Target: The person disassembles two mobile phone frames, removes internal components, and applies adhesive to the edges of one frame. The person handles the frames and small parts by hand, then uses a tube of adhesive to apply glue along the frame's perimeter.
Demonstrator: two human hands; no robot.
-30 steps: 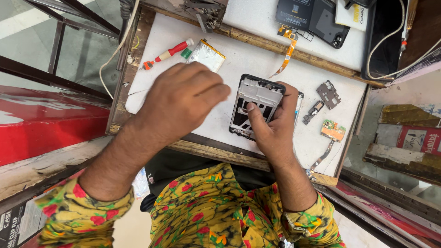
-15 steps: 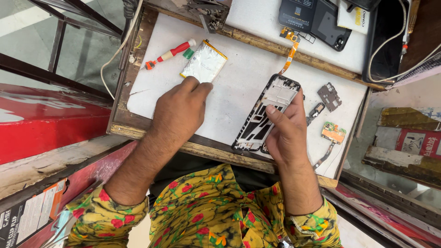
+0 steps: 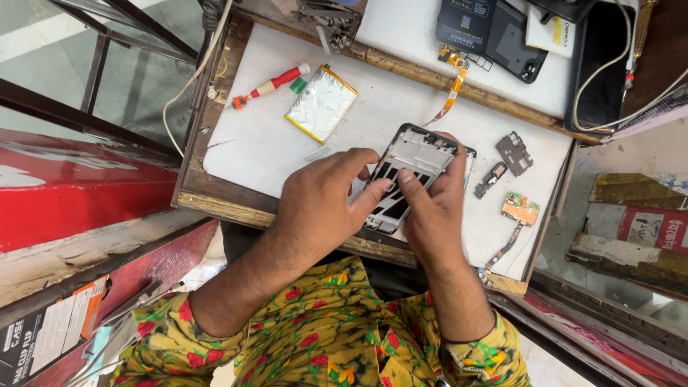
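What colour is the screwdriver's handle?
Red, with a white neck, on the screwdriver; the head view shows it.

left hand (image 3: 322, 204) moved off the bare white mat (image 3: 251, 143), now gripping phone frame (image 3: 405, 179) alongside right hand (image 3: 433, 208); frame less tilted.

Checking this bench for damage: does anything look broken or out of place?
The phone frame under both hands is stripped; its silver battery and small boards lie loose on the white mat. Nothing looks spilled.

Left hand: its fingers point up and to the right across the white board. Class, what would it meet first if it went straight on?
The left hand already touches the opened phone frame; beyond it probably comes the orange flex cable.
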